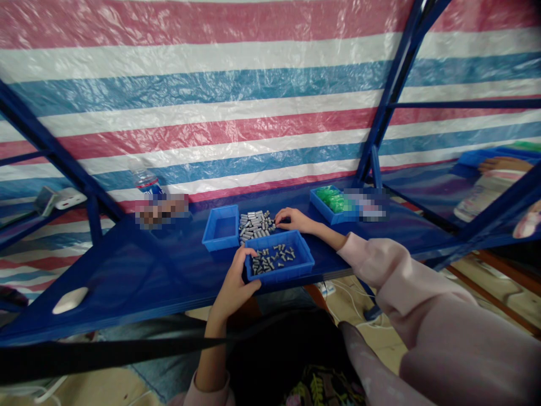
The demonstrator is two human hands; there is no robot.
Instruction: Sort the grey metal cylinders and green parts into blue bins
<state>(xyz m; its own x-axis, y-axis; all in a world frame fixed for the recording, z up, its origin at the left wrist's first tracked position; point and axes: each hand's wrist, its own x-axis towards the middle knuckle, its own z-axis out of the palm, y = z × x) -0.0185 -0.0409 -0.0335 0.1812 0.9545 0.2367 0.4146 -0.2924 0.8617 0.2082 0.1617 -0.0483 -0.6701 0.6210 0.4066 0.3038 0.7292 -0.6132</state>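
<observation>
A blue plastic bin (281, 275) with many small dark metal pins or screws (270, 259) inside sits near the table's front edge. My left hand (234, 282) grips its left end, fingers over the rim and thumb at the near corner. Behind the bin lies a loose pile of silver metal cylinders (256, 225) on the tabletop. At the right side of that pile is my right hand (295, 220), its fingers curled and the tips brought together; whatever is between them is too small to make out. Another blue bin (220, 228), with nothing visible inside, stands left of the pile.
Farther right, a blue bin (327, 211) holds green plastic pieces beside a blurred-out patch. At the left are a bottle (147, 183) and a white rounded object (70, 300). Blue frame posts (382, 118) rise at the table's back. Another person's hand (502, 164) shows at far right.
</observation>
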